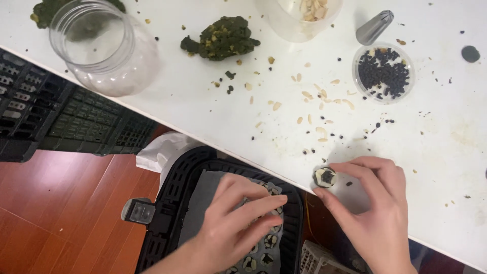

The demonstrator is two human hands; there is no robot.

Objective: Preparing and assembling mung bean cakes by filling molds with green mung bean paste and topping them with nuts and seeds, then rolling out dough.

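Pinching a small green dough piece (325,177) topped with pale nut slivers and dark bits, the right hand (373,208) holds it between thumb and forefinger just above the near edge of the white table (203,106); the other fingers curl loosely beside it. The left hand (238,218) reaches down into a black air-fryer basket (172,203) that sits below the table edge, its fingers spread flat and holding nothing, fingertips resting among the shaped pieces (269,241) laid in rows on grey liner paper (203,198).

On the table, well apart from the hands, lie a lump of green dough (223,38) studded with nuts, a clear empty jar (104,48) on its side, a shallow clear cup of dark chips (384,73), a metal piping tip (374,28) just beside that cup, and a clear container of nut slivers (309,12) at the top edge (only partly in view). Loose slivers and dark crumbs are scattered between the dough lump and the cup. A black plastic crate (56,116) stands on the red-brown wooden floor (56,213) to the left.
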